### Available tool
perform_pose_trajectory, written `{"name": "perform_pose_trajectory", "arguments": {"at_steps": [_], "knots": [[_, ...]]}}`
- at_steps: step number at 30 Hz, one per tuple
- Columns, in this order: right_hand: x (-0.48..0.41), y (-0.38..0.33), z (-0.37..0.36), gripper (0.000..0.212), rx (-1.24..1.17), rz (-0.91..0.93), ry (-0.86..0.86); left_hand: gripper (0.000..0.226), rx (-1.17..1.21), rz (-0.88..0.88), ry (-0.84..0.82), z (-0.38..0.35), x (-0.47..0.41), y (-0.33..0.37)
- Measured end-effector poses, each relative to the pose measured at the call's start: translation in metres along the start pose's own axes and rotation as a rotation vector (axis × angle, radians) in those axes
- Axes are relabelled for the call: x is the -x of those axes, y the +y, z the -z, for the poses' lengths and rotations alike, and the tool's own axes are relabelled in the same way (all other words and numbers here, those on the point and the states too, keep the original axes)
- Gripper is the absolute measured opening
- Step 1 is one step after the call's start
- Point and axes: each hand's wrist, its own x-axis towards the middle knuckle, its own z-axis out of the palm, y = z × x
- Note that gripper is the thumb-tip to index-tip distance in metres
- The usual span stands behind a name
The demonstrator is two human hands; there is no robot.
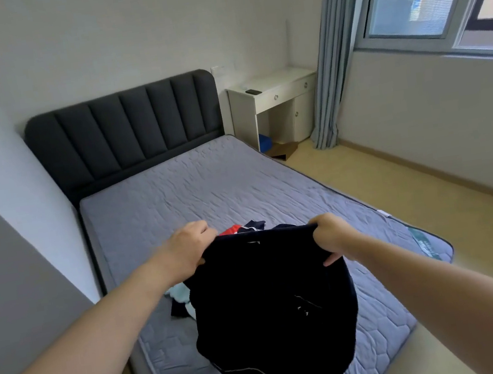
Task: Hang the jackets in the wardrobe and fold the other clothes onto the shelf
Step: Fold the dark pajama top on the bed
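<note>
A dark navy garment [271, 303] with thin white piping hangs in the air over the bed. My left hand [188, 247] grips its top edge on the left, and my right hand [331, 236] grips the top edge on the right. Behind and below it, a small pile of other clothes [180, 297] lies on the mattress, with light blue, navy and red fabric [230, 229] showing. Most of the pile is hidden by the held garment.
The bed has a grey quilted mattress [207, 186] and a dark padded headboard [122, 125]. A white desk [274, 97] stands at the back right beside a blue curtain [332, 63]. Beige floor [432, 208] runs along the bed's right side. No wardrobe is in view.
</note>
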Motion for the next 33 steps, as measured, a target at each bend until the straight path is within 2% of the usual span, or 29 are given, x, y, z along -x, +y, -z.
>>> {"name": "perform_pose_trajectory", "arguments": {"at_steps": [3, 5, 7, 8, 10, 13, 14, 17, 20, 21, 23, 25, 27, 30, 33], "knots": [[0.001, 0.005, 0.004, 0.034, 0.15, 0.053, 0.031, 0.045, -0.078, 0.017, -0.156, -0.02, 0.01, 0.005], [0.002, 0.01, 0.007, 0.018, 0.281, 0.074, 0.06, 0.041, 0.003, 0.111, -0.289, -0.027, 0.016, 0.005], [0.002, 0.016, 0.011, 0.017, 0.357, 0.078, 0.099, 0.04, 0.104, 0.205, -0.375, -0.029, 0.015, 0.004], [0.003, 0.017, 0.015, 0.018, 0.374, 0.078, 0.115, 0.04, 0.165, 0.25, -0.355, -0.026, 0.012, 0.002], [0.005, 0.019, 0.024, 0.018, 0.428, 0.086, 0.171, 0.034, 0.307, 0.371, -0.187, -0.015, 0.005, 0.0], [0.005, 0.022, 0.043, 0.019, 0.557, 0.134, 0.357, 0.015, 0.47, 0.539, 0.057, 0.001, -0.004, 0.0], [0.006, 0.025, 0.05, 0.019, 0.489, 0.127, 0.394, 0.013, 0.531, 0.558, 0.068, 0.004, -0.006, 0.002], [0.011, 0.031, 0.066, 0.021, 0.039, 0.111, 0.421, 0.012, 0.854, 0.621, 0.109, 0.008, -0.015, 0.013], [0.018, 0.033, 0.069, 0.02, -0.286, 0.117, 0.416, 0.022, 1.177, 0.741, 0.202, 0.011, -0.023, 0.018], [0.02, 0.034, 0.07, 0.019, -0.361, 0.126, 0.391, 0.028, 1.185, 0.754, 0.212, 0.012, -0.025, 0.018], [0.022, 0.037, 0.074, 0.023, -0.404, 0.159, 0.306, 0.047, 0.958, 0.698, 0.224, 0.011, -0.027, 0.014], [0.026, 0.042, 0.083, 0.035, -0.306, 0.162, 0.208, 0.062, 0.654, 0.618, 0.213, 0.011, -0.026, 0.004], [0.03, 0.049, 0.091, 0.041, -0.147, 0.137, 0.091, 0.07, 0.479, 0.551, 0.198, 0.01, -0.025, -0.009], [0.032, 0.057, 0.094, 0.031, 0.012, 0.123, -0.005, 0.075, 0.359, 0.435, 0.127, 0.009, -0.023, -0.02], [0.03, 0.062, 0.092, 0.011, 0.198, 0.186, 0.127, 0.071, 0.267, 0.315, -0.035, 0.009, -0.021, -0.023]]}}
